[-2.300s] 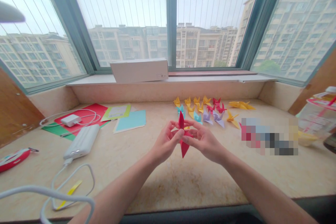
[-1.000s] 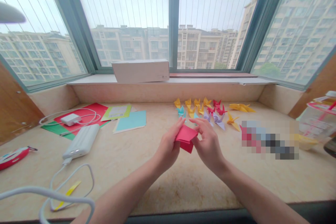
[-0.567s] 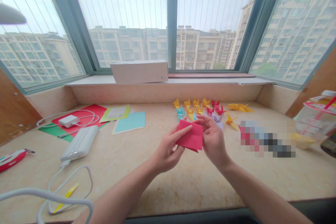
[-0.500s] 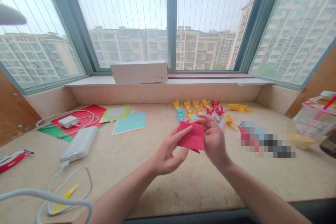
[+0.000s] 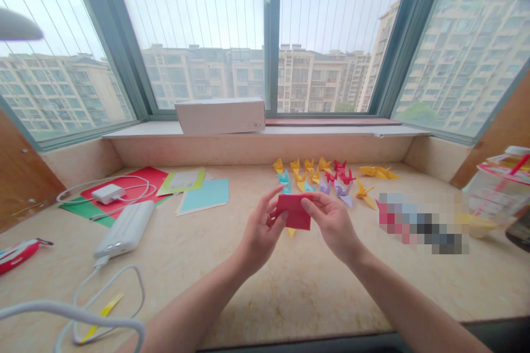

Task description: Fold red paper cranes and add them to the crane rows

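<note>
Both my hands hold a folded piece of red paper [image 5: 293, 212] in the air above the beige stone counter [image 5: 265, 281]. My left hand [image 5: 260, 229] pinches its left edge, fingers curled round it. My right hand [image 5: 331, 220] grips the right side, thumb pressed across the front. Just behind the paper stands a group of small folded paper cranes [image 5: 318, 176] in yellow, red, blue and purple.
Coloured paper sheets [image 5: 202, 196] lie at the left back with a white charger [image 5: 108, 193]. A white power bank [image 5: 124, 230] and its cable [image 5: 103, 303] lie front left. A white box [image 5: 220, 116] rests on the sill. A plastic cup [image 5: 497, 193] stands at the right.
The red paper was a narrow pointed shape, then spread into a wider flat sheet held up. Now it is folded smaller and held lower, pinched from both sides.
</note>
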The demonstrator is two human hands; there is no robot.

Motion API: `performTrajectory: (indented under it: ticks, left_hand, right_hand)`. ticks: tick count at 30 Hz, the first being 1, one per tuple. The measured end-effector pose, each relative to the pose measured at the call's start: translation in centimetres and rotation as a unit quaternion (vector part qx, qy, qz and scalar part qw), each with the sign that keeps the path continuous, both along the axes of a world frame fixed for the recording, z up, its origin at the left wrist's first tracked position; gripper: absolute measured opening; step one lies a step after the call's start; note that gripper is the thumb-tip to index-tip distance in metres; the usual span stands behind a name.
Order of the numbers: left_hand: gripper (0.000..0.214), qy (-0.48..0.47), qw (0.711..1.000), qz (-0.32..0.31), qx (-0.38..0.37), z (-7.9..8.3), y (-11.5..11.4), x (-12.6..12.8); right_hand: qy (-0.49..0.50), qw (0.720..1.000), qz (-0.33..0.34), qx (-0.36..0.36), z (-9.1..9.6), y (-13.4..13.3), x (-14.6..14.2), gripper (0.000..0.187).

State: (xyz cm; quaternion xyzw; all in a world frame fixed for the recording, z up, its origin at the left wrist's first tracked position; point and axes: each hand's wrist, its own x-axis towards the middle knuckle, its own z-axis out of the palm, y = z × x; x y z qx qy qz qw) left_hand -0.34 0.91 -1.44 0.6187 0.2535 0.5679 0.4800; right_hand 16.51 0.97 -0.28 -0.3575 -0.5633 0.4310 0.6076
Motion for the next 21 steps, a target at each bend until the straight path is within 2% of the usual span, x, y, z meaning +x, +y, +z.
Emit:
performTrajectory:
  ticks: [2,6,9,11,14,16,18,21]
  left_hand:
    - [0.058,-0.002,1.0,-0.002,-0.028,0.4,-0.2,0.0]
    - [0.026,0.049,0.997,0.02,-0.048,1.3,-0.3,-0.5]
    - [0.027,0.072,0.996,0.047,-0.04,1.5,0.0,-0.8]
    - [0.031,0.075,0.995,0.04,-0.046,1.4,0.3,-0.8]
    - [0.038,0.097,0.992,0.051,-0.068,1.1,0.9,-1.0]
    - [0.041,0.105,0.986,0.086,-0.093,1.0,1.1,-1.2]
    - [0.045,0.08,0.983,0.09,-0.14,1.1,1.3,-1.4]
    - [0.055,-0.001,0.983,-0.001,-0.181,1.6,1.2,-1.5]
  right_hand:
    - [-0.021,0.999,-0.031,0.017,-0.3,0.0,0.0,0.031]
    - [-0.083,0.993,-0.071,0.054,-0.6,-0.1,-0.1,0.021]
    - [-0.072,0.995,-0.059,0.042,-0.6,-0.2,-0.4,0.023]
    - [-0.047,0.997,-0.053,0.02,-0.7,-0.1,-0.5,0.026]
    - [-0.027,0.995,-0.096,0.025,-0.9,0.2,-0.2,0.025]
    - [-0.043,0.988,-0.13,0.074,-1.0,0.5,0.2,0.021]
    - [-0.081,0.975,-0.145,0.151,-1.1,0.6,0.6,0.017]
    - [-0.17,0.946,-0.129,0.243,-1.1,0.3,0.7,0.02]
